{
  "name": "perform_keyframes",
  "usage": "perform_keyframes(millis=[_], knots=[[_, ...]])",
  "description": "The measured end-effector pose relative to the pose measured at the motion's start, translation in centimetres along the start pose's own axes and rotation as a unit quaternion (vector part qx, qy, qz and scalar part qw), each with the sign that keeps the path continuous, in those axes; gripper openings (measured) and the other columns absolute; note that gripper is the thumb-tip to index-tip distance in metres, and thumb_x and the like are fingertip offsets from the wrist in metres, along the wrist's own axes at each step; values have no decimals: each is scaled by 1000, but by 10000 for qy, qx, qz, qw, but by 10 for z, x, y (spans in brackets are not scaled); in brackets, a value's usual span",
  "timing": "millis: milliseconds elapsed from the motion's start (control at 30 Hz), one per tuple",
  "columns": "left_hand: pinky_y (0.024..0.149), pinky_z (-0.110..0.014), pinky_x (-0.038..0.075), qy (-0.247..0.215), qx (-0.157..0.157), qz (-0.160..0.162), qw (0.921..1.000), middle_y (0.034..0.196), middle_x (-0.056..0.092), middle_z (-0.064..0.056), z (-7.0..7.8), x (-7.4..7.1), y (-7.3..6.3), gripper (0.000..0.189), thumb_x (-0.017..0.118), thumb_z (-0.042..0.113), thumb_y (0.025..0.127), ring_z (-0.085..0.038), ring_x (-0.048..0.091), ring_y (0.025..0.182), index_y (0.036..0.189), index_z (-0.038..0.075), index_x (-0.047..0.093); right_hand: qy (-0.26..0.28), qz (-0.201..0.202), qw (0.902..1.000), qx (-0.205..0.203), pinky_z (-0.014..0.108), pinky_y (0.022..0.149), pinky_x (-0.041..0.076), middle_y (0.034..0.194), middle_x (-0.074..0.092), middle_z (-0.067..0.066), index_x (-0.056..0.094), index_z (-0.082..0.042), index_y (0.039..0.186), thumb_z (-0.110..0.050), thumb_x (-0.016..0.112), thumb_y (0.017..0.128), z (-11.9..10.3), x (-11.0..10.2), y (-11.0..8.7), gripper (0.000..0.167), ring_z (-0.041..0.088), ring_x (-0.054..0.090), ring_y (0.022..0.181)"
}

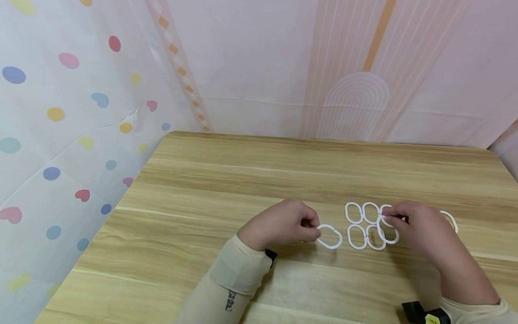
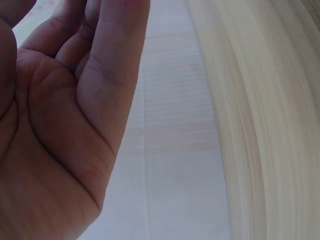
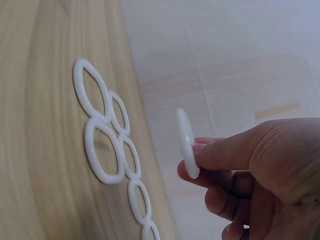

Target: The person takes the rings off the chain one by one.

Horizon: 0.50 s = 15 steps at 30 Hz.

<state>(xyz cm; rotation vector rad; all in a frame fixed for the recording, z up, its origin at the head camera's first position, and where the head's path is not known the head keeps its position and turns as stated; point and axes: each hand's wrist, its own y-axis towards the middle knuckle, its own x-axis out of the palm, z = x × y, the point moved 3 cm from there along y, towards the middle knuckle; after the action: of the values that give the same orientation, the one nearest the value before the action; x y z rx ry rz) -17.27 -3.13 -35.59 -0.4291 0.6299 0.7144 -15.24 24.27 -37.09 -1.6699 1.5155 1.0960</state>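
In the head view my left hand [image 1: 285, 225] pinches a white oval ring [image 1: 332, 247] between thumb and fingers, above the table. The left wrist view shows that hand's palm [image 2: 65, 135]; its ring is out of sight there. My right hand [image 1: 425, 229] holds another white oval ring [image 3: 186, 142] between thumb and index finger, raised and seen nearly edge-on in the right wrist view. Beneath it, several like rings [image 3: 89, 145] lie flat on the table, side by side in two rows. My right hand hides part of the back row in the head view.
The wood-grain table [image 1: 202, 180] carries one more visible white ring [image 1: 456, 222], partly covered, beyond the right hand. A pink patterned cloth [image 1: 251, 67] hangs behind the table's back edge. Another cloth, with coloured dots [image 1: 55, 114], hangs along the left side.
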Motion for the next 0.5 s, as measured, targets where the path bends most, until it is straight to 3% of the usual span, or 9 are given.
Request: perform_keyframes(millis=[300,500], knots=[[57,-19,37,47,42,26,10000,62,51,13,0,-1,0,23,68,10,91,-2,42,58,69,18,66,-74,-611,9980,143,38,67,46,92,72,12,76,-8,91,-8,72,90,23,0,2,4,20,60,78],[57,-19,37,31,44,13,10000,63,51,13,-1,0,0,22,69,10,91,-2,42,58,70,17,66,-45,-906,9956,250,34,60,42,81,68,2,74,-9,87,-8,72,90,31,5,4,4,15,52,69]])
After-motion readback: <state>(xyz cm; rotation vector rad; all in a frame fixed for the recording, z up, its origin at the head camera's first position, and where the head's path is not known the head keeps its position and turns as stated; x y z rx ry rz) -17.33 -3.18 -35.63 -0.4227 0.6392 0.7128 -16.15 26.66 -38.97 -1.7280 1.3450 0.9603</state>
